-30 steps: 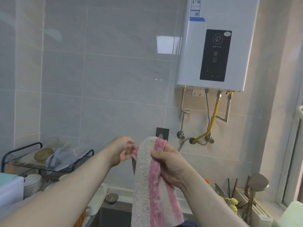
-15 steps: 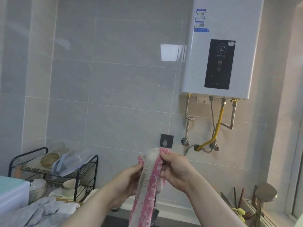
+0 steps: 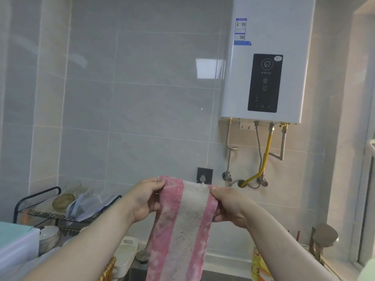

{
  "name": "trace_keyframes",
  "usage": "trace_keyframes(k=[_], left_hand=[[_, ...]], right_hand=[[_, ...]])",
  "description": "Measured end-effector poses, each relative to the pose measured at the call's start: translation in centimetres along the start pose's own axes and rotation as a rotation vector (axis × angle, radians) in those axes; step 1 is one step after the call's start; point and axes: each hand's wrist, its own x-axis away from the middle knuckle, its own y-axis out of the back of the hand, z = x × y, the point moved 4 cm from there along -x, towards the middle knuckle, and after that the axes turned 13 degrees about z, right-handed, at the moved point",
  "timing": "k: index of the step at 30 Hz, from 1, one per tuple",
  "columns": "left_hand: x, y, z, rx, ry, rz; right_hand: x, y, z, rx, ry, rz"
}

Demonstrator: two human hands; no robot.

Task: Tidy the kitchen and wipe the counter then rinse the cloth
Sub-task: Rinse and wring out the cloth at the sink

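Pulled apart since half a second ago, so no more bunched-up rope, just a flat, spread-out top edge. Pinching the top left corner of the cloth (image 3: pixel 182 230) with the left hand (image 3: pixel 146 199), fingers curled onto it. Same deal at the top right corner with the right hand (image 3: pixel 229 207). Held up in the air in front of the tiled wall, top edge roughly level and just below a small wall hook (image 3: pixel 204 176). Hangs straight down from there, long axis vertical, pink and whitish stripes running top to bottom, bottom end cut off out of view.

Looks soft, fuzzy and floppy, light enough for a simple pinch. Probably damp too, so maybe a touch heavier and clingy. Best grabbed right at the top corners, like now, to keep it open. Bunches right back up if grabbed mid-edge, at a guess.

Further out: white water heater (image 3: pixel 267 57) up on the right with hoses underneath, black dish rack (image 3: pixel 46 211) low on the left with bowls.
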Motion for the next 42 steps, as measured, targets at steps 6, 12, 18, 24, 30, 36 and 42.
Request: trace_keyframes(k=[6, 12, 18, 24, 30, 36, 42], left_hand=[[-0.7, -0.7, -1.8, -0.279, 0.098, -0.016], [-1.4, -1.4, -3.1, -0.624, 0.021, -0.236], [-1.7, -2.2, -4.7, -0.440, -0.024, -0.310], [-2.4, -3.4, -4.8, -0.191, 0.002, -0.308], [-3.2, -4.2, -5.3, 0.040, -0.064, -0.138], [-4.6, -7.6, -7.7, 0.102, -0.160, -0.013], [-5.3, -9.4, -9.0, 0.165, -0.221, 0.025]], right_hand=[[0.4, 0.9, 1.2, -0.297, 0.122, -0.017], [0.8, 0.8, 2.3, -0.438, 0.216, 0.033], [0.5, 1.2, 1.6, -0.562, 0.153, 0.080], [-0.1, 1.7, 0.4, -0.551, 0.184, 0.116], [-0.7, 2.6, -0.5, -0.353, 0.188, 0.031], [-2.6, 0.9, -7.8, -0.503, -0.059, -0.113], [-3.7, -5.0, -12.9, -0.677, -0.155, 0.051]])
